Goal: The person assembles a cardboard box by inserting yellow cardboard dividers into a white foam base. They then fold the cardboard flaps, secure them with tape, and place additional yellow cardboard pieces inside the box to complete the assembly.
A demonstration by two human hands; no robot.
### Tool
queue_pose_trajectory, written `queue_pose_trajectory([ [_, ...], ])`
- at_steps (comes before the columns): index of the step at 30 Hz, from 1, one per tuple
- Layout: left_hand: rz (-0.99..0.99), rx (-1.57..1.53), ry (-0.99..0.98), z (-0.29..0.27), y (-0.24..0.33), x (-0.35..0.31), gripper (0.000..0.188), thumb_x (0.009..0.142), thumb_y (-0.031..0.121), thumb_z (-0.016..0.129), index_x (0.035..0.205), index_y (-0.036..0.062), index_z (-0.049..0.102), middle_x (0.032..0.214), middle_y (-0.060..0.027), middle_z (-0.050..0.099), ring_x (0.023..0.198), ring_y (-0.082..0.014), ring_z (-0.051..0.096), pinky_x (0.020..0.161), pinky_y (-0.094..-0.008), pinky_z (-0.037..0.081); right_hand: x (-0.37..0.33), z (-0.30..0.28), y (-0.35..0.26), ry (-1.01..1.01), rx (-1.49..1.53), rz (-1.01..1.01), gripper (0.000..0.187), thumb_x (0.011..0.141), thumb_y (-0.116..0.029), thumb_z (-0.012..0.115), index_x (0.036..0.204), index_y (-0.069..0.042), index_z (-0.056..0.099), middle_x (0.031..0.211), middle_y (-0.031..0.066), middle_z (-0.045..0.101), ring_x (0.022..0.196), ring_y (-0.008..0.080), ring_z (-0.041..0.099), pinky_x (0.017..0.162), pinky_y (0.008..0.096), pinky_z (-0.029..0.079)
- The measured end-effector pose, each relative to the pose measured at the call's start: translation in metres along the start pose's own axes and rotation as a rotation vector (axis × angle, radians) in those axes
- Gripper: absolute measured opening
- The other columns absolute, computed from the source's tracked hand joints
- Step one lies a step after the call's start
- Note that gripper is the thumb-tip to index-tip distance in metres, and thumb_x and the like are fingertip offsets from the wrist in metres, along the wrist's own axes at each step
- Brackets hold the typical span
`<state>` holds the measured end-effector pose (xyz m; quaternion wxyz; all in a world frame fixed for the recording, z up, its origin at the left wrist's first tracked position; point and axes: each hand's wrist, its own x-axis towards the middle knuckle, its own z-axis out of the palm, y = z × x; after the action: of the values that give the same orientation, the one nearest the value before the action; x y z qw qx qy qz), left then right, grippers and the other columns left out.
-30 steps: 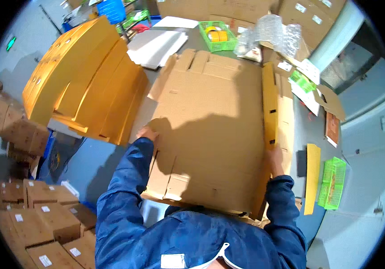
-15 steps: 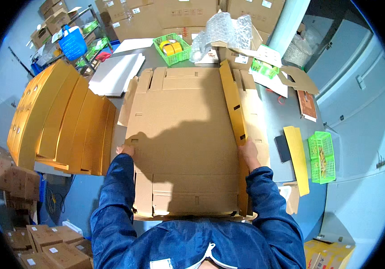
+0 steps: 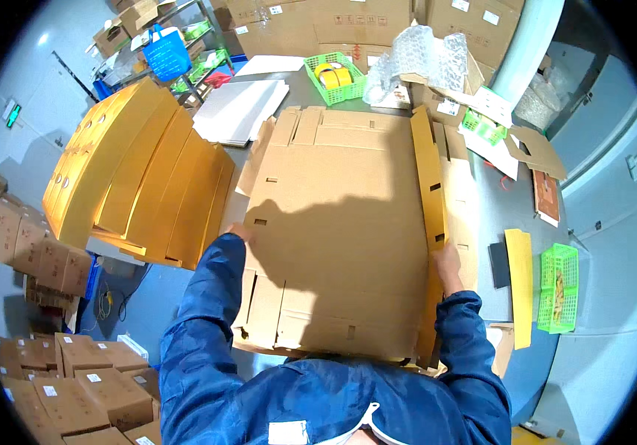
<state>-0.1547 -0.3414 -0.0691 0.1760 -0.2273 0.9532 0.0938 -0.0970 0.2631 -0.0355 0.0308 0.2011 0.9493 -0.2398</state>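
Note:
A large flat cardboard box blank (image 3: 341,200), brown with cut slots, lies on the table in front of me. Along its right side a long flap (image 3: 428,178) is folded up, showing a golden-yellow face with dark slots. My right hand (image 3: 447,267) is closed around this flap toward its near end. At the blank's left edge, my left hand (image 3: 240,231) is closed on the cardboard, its fingertips partly hidden. More brown cardboard (image 3: 461,200) sticks out beneath the blank on the right. My shadow falls across the middle.
Golden-yellow boxes (image 3: 148,170) stand stacked at my left. Behind are white sheets (image 3: 241,111), a green basket (image 3: 337,89) with yellow tape rolls, and bubble wrap (image 3: 426,63). At right lie a yellow strip (image 3: 518,285), a dark flat piece (image 3: 498,265) and another green basket (image 3: 558,289).
My view has turned, so the scene sits farther right in the picture and slightly tilted. Both hands stay at nearly the same places on the blank and its flap.

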Motion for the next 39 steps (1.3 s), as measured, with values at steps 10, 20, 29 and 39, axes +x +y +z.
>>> queue_pose_trajectory([
  [10,0.029,0.084,0.104,0.032,-0.033,0.025,0.04,0.083,0.035,0.053,0.107,0.0048,0.066,0.111,-0.0201,0.062,0.104,-0.0361,0.059,0.087,-0.0424,0.049,-0.008,-0.004,-0.016,0.023,0.018,0.011,0.036,0.073,-0.024,0.069,0.097,0.0,0.058,0.094,0.0246,0.064,0.091,0.0404,0.061,0.078,0.0479,0.049],
  [20,0.533,-0.485,-0.112,-0.053,-0.004,-0.004,0.032,0.078,0.024,0.064,0.102,0.0029,0.064,0.097,-0.018,0.066,0.089,-0.0359,0.063,0.08,-0.0429,0.049,-0.006,-0.003,-0.013,0.03,0.018,0.032,0.034,0.076,-0.022,0.062,0.103,-0.001,0.055,0.093,0.025,0.064,0.09,0.0417,0.061,0.077,0.0479,0.049],
  [29,0.484,-0.132,0.309,0.035,0.138,-0.107,0.078,0.079,0.026,0.059,0.144,0.0037,0.022,0.146,-0.0284,0.019,0.135,-0.0435,0.021,0.111,-0.0473,0.019,-0.018,-0.016,-0.023,0.053,-0.022,0.026,0.028,0.077,-0.016,0.059,0.1,-0.001,0.056,0.09,0.0248,0.064,0.087,0.0411,0.062,0.076,0.0493,0.049],
  [39,0.216,-0.781,0.309,0.054,0.079,-0.023,0.041,0.079,0.033,0.07,0.106,0.0032,0.06,0.11,-0.0157,0.061,0.1,-0.0277,0.058,0.083,-0.0396,0.046,-0.013,-0.005,-0.017,0.003,-0.018,0.027,0.033,0.08,-0.02,0.056,0.107,-0.002,0.052,0.097,0.0263,0.063,0.092,0.0427,0.06,0.078,0.0503,0.048],
])
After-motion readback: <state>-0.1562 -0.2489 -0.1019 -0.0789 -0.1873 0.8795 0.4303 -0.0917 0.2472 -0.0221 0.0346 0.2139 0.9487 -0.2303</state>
